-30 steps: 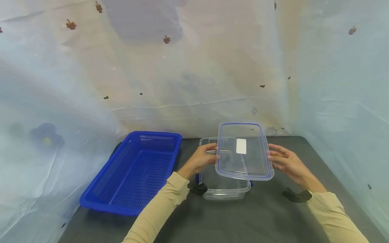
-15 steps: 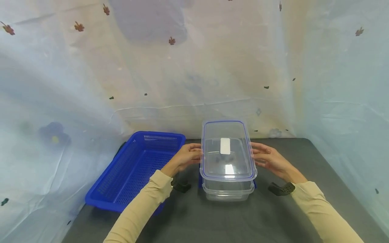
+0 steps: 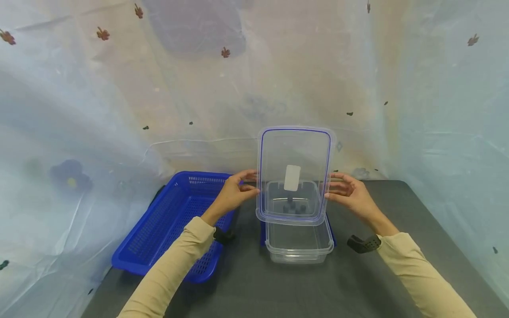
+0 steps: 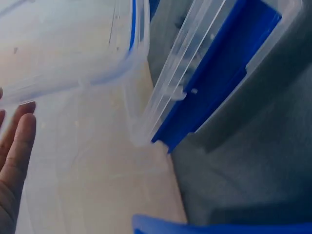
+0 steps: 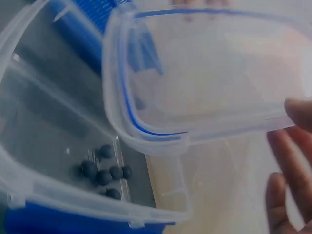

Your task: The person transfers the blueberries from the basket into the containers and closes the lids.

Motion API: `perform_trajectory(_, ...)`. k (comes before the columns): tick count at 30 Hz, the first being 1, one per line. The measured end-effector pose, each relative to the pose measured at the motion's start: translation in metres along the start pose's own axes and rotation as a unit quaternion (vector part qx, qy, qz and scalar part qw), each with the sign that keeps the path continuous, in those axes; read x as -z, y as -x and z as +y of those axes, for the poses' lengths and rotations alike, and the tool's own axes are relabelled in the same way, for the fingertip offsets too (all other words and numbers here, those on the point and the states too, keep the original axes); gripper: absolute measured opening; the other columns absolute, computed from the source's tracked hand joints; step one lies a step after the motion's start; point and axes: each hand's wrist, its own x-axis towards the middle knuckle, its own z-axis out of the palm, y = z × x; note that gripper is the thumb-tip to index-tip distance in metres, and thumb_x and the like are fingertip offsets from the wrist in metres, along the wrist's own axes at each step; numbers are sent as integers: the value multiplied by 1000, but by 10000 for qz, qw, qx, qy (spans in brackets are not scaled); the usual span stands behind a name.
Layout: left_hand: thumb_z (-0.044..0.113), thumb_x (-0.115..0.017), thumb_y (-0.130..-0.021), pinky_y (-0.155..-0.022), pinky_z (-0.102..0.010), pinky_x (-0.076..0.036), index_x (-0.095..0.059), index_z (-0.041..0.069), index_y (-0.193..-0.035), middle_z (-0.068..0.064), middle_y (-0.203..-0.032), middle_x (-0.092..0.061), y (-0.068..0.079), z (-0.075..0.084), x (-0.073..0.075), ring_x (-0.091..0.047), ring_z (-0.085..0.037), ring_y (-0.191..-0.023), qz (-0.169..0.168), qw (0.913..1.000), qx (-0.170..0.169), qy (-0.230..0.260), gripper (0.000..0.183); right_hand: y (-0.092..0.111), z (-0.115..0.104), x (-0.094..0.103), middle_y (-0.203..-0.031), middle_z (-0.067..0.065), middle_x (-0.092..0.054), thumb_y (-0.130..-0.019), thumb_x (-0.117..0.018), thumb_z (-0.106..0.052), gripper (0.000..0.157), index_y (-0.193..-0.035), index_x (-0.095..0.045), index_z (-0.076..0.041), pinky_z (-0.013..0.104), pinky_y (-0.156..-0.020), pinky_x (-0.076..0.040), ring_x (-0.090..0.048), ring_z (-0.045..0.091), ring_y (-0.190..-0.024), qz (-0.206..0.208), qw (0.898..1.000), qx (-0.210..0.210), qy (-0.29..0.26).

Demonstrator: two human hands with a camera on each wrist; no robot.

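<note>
A clear plastic lid (image 3: 296, 150) with a blue seal and a white label (image 3: 292, 178) is tilted steeply above a clear food container (image 3: 300, 256). My left hand (image 3: 232, 194) pinches its left edge between thumb and fingers. On the opposite edge, my right hand (image 3: 354, 198) grips it the same way. In the right wrist view, several dark balls (image 5: 103, 177) lie at one end inside the uncovered container. Blue side clips (image 4: 214, 68) hang along the container's wall. The lid covers part of the container's far end in the head view.
To the left stands a blue perforated basket (image 3: 123, 266), close to my left forearm. The dark grey table (image 3: 278, 291) ends at a patterned sheet (image 3: 222, 97) hanging behind and at the sides.
The lid came left over the container, then rose and tilted up from lying flatter. Both hands moved with it and kept their hold. The container stays in place.
</note>
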Motion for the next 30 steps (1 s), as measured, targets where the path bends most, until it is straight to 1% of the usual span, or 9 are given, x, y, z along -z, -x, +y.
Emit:
perform_trajectory(3, -9, -71, -82, -80, -36, -54, -58, -4, -124, -19, -114, -63, 0, 3, 3, -67, -31, -94, -28, 9971, -603, -456, 44, 1, -3, -2, -114, 14, -67, -84, -70, 8, 44, -125, -57, 7, 27, -79, -54, -66, 14, -96, -9, 9956, 422, 833)
perform_trajectory(5, -9, -72, -81, -79, -38, -55, -63, -3, -116, -16, -110, -64, 0, 4, 5, -67, -29, -94, -124, 9910, -1092, -759, 37, 2, -1, -3, -109, 13, -69, -80, -74, 7, 37, -116, -64, 5, 23, -76, -53, -66, 9, -92, 79, 9835, 909, 1565)
perform_trajectory(7, -8, -74, -80, -78, -39, -55, -67, 0, -110, -13, -107, -66, -2, 4, 7, -66, -26, -95, -299, 9783, -1653, -1216, 32, 3, 1, -4, -107, 12, -69, -76, -77, 10, 37, -111, -69, 2, 20, -77, -51, -65, 8, -92, 138, 9667, 1437, 2111)
perform_trajectory(9, -9, -76, -78, -82, -38, -54, -69, 1, -107, -11, -107, -66, -4, 2, 7, -64, -25, -98, -563, 9573, -2232, -1750, 32, 4, 5, -4, -105, 9, -69, -71, -79, 11, 39, -107, -71, -2, 17, -78, -49, -63, 8, -93, 218, 9444, 1941, 2645)
perform_trajectory(12, -8, -79, -75, -90, -36, -49, -71, 4, -109, -9, -111, -67, -6, -2, 6, -62, -24, -104, -985, 9071, -2971, -2815, 37, 3, 11, -4, -106, 8, -68, -67, -79, 17, 45, -107, -73, -4, 16, -83, -46, -63, 19, -97, 112, 9199, 2530, 2994)
perform_trajectory(15, -4, -79, -75, -95, -33, -46, -71, 7, -111, -5, -113, -68, -8, -5, 2, -61, -22, -107, -1268, 8482, -3387, -3870, 39, 1, 20, -4, -106, 7, -68, -64, -79, 19, 47, -104, -74, -5, 14, -86, -44, -64, 26, -96, 68, 8838, 2992, 3597)
perform_trajectory(21, 6, -73, -85, -87, -33, -50, -71, 13, -116, 3, -113, -68, -12, -11, -9, -61, -16, -105, -1351, 7407, -3751, -5408, 32, -1, 32, -2, -109, 10, -67, -63, -75, 20, 49, -107, -71, -3, 41, -77, -52, -64, 31, -95, -165, 8187, 3447, 4591)
perform_trajectory(26, 6, -69, -88, -90, -35, -48, -66, 14, -124, 0, -118, -65, -18, -18, -15, -59, -16, -112, -1461, 6677, -3865, -6192, 37, -3, 41, -3, -111, 11, -67, -64, -75, 19, 49, -109, -70, 0, 47, -72, -52, -63, 31, -97, -339, 7900, 3604, 4949)
perform_trajectory(30, 8, -66, -90, -90, -34, -48, -63, 16, -129, 0, -122, -63, -24, -22, -19, -58, -17, -114, -1544, 6277, -3824, -6602, 40, -4, 50, -3, -112, 11, -67, -66, -75, 17, 47, -110, -70, 1, 46, -71, -52, -62, 31, -100, -297, 7814, 3549, 5124)
